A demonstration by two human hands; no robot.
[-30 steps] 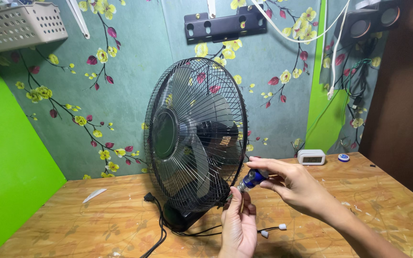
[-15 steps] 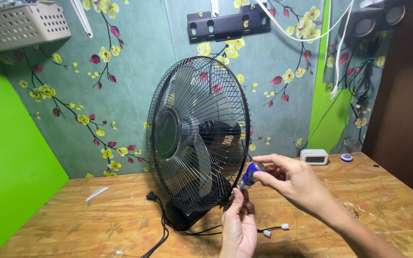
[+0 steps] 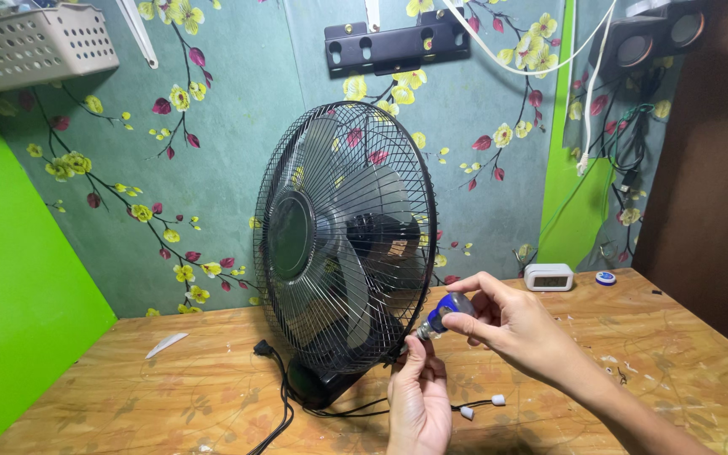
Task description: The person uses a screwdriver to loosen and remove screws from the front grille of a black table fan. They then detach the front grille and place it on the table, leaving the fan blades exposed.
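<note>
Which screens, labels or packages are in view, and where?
Small clock: far side of the wooden table, right of the black fan; white rounded box, grey screen on its front.
Small round tin: just right of the clock; blue and white, too small to tell more.
Neither the right hand nor the left hand, both on a blue-handled screwdriver, holds anything labelled.
</note>
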